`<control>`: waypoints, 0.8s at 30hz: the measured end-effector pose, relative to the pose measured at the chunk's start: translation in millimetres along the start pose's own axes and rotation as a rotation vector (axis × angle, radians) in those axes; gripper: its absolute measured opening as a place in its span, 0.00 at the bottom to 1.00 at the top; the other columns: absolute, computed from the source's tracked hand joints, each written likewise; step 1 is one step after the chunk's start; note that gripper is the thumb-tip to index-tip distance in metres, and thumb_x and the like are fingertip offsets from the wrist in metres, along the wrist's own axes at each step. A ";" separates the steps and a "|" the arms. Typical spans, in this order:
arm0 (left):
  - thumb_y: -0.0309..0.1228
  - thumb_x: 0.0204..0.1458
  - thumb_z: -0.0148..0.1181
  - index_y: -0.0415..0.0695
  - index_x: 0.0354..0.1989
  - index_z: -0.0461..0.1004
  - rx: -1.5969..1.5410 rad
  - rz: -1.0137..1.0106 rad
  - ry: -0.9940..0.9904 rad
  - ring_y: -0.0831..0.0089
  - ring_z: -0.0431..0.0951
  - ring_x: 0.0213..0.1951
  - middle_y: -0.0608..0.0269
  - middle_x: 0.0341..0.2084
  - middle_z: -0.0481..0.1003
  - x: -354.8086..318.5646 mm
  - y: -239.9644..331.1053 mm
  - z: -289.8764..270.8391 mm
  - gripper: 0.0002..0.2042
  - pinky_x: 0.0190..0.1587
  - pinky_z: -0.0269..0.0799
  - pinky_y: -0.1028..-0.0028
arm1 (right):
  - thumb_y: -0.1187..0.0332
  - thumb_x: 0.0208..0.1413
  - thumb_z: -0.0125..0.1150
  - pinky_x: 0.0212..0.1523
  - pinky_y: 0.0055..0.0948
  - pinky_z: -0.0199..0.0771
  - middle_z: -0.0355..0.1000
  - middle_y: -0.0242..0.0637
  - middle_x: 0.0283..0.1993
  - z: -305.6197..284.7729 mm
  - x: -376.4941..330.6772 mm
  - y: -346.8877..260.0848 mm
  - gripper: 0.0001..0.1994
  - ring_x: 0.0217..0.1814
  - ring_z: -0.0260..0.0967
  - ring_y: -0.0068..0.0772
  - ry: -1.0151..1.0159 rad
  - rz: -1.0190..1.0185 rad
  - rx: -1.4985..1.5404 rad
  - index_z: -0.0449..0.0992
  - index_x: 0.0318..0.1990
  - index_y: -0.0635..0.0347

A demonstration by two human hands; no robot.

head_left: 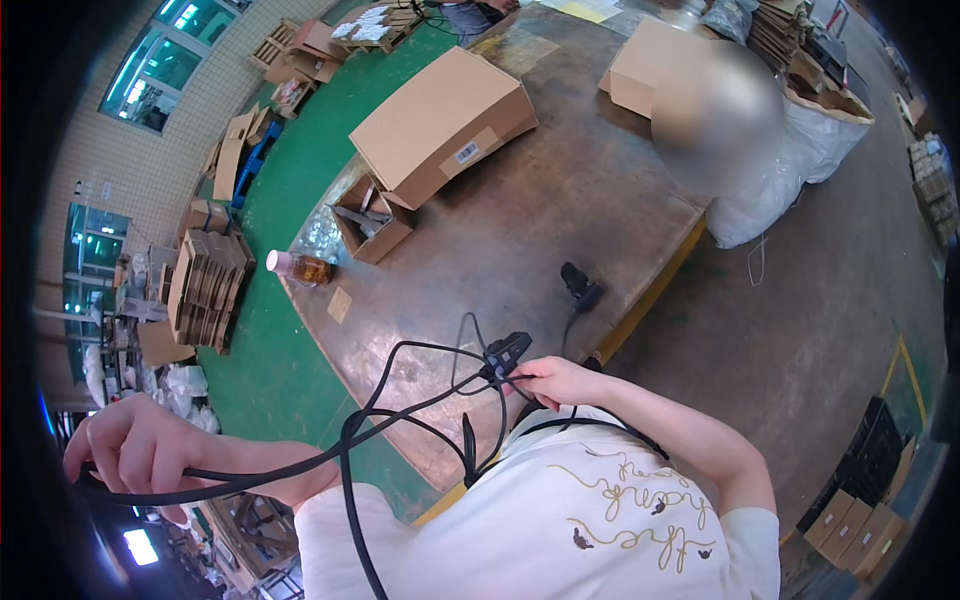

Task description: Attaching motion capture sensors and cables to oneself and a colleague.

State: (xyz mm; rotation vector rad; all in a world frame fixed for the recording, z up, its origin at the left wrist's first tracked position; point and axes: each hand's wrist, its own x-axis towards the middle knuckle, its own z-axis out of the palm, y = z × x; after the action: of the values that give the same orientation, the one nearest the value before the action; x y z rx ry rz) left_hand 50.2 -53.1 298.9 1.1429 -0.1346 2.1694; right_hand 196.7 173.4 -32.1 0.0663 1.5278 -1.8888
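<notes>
My left hand (140, 450) is raised at the far left, its fingers wrapped round a black cable (270, 474). The doubled cable runs from that hand across to the middle, with loops hanging over my white shirt. Near the table's front edge, my right hand (555, 383) pinches the cable just beside a black plug-like block (507, 352). The block's exact kind is unclear. A second black plug-like piece (580, 288) lies on the table beyond my right hand, with a thin cord leading back from it.
On the brown table (500, 240) stand a large closed carton (440, 120), a small open box (375, 225) with grey pieces and a bottle (300, 267) with a pink cap. Another carton (645, 65) sits at the back. White sacks (745, 205) stand right, stacked flat cardboard (208, 285) left.
</notes>
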 end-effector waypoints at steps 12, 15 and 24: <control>0.22 0.50 0.49 0.29 0.32 0.77 -0.037 -0.172 -0.261 0.65 0.68 0.10 0.50 0.12 0.67 -13.1 -2.5 -8.2 0.10 0.12 0.65 0.68 | 0.84 0.50 0.44 0.24 0.17 0.59 0.40 0.32 0.74 -15.8 -5.0 -12.5 0.43 0.22 0.53 0.17 0.281 -0.600 0.927 0.37 0.71 0.37; 0.19 0.48 0.49 0.30 0.31 0.78 -0.012 -0.053 -0.211 0.69 0.68 0.10 0.53 0.12 0.67 -25.0 16.0 13.6 0.09 0.10 0.67 0.70 | 0.84 0.51 0.42 0.24 0.18 0.59 0.46 0.30 0.71 -25.6 -14.9 -16.1 0.35 0.22 0.53 0.18 0.168 -0.591 1.188 0.49 0.67 0.42; 0.19 0.42 0.47 0.47 0.11 0.66 0.162 0.448 0.261 0.88 0.56 0.08 0.74 0.06 0.62 -53.5 72.2 -27.0 0.12 0.08 0.53 0.84 | 0.85 0.53 0.42 0.24 0.17 0.59 0.61 0.33 0.63 -32.4 -42.6 -19.4 0.29 0.23 0.54 0.15 0.219 -0.705 1.064 0.62 0.61 0.44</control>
State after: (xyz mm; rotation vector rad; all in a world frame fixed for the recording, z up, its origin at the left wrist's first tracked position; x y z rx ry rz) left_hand 8.6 -125.8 256.6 0.9704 -0.1083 2.7503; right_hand 206.5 223.4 -6.6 0.2366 0.4904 -3.1638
